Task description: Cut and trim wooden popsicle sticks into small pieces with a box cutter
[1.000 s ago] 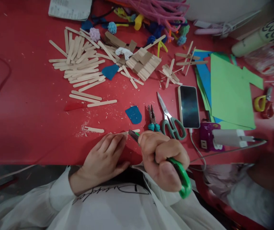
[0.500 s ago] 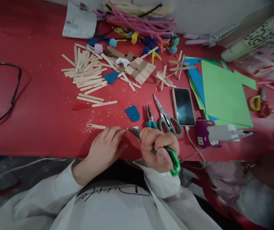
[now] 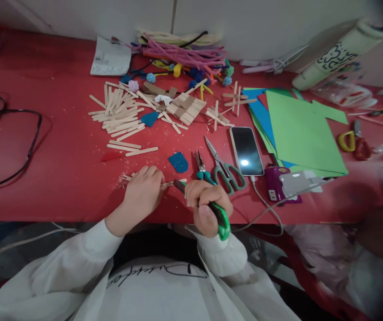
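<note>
My left hand is closed over a wooden craft stick low on the red table, the fingers curled down on it. Part of the stick shows between my two hands. In my right fist is a green utility knife; its dark front end meets the stick and points left. Some pale stick ends poke out beyond my left hand among wood shavings. Just above the hands are a blue felt-like piece, teal-handled pliers and grey-handled scissors.
A pile of craft sticks and a glued stick panel lie farther back, below pink pipe cleaners. To the right are a phone, green paper and a purple adapter with cables. A black cable loops at left.
The view has shifted, so the table things appear lower and farther left. Both hands keep their grip; more of the stick shows between my left fingers and the knife.
</note>
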`<action>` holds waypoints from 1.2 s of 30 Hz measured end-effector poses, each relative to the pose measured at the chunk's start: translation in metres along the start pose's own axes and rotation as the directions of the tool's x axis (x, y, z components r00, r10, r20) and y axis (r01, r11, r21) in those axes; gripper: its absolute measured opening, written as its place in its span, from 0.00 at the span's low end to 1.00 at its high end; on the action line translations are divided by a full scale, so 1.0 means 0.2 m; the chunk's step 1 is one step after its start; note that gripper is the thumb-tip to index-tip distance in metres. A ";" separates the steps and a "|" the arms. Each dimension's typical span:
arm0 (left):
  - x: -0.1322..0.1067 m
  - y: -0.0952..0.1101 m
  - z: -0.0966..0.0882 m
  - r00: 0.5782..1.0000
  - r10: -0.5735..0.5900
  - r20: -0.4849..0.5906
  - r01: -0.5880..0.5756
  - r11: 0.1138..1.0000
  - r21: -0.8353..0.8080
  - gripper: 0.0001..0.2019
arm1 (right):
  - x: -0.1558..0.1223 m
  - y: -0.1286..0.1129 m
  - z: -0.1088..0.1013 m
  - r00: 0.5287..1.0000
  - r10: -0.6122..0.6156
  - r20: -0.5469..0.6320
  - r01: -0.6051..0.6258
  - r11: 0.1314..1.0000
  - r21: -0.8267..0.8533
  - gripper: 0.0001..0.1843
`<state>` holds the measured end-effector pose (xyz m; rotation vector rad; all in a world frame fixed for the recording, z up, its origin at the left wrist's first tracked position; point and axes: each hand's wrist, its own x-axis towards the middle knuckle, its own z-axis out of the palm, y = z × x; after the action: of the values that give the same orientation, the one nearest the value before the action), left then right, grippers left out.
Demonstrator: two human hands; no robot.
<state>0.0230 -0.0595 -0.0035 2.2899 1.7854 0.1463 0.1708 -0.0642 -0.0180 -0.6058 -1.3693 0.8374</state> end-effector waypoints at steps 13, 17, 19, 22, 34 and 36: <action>0.06 -0.04 -0.10 0.982 -0.079 0.174 0.160 0.835 -0.526 0.10 | 0.07 -0.14 -0.16 0.987 0.046 0.152 0.028 0.891 -0.453 0.09; 0.15 -0.08 -0.22 0.988 -0.108 0.108 0.153 0.677 -0.720 0.12 | 0.17 -0.17 -0.16 1.000 0.011 0.016 -0.006 0.950 -0.313 0.11; 0.22 -0.10 -0.27 0.979 -0.188 0.081 0.175 0.566 -0.806 0.09 | 0.25 -0.17 -0.15 1.000 -0.026 0.010 0.028 0.937 -0.347 0.08; 0.35 -0.13 -0.29 0.951 -0.306 0.033 0.148 0.360 -0.921 0.07 | 0.37 -0.13 -0.13 0.991 -0.045 0.128 0.107 0.840 -0.532 0.05; 0.41 -0.17 -0.27 0.923 -0.379 -0.064 0.091 0.377 -0.922 0.10 | 0.37 0.11 0.02 0.648 0.381 0.660 0.575 0.324 -0.751 0.12; 0.39 -0.24 -0.32 0.914 -0.397 -0.084 0.108 0.438 -0.892 0.09 | 0.35 0.13 0.03 0.613 0.403 0.680 0.581 0.353 -0.733 0.14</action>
<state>-0.0176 0.0341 0.0411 1.2438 1.5555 1.1179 0.1615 0.0070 0.0027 -1.0754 -2.8099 -0.0272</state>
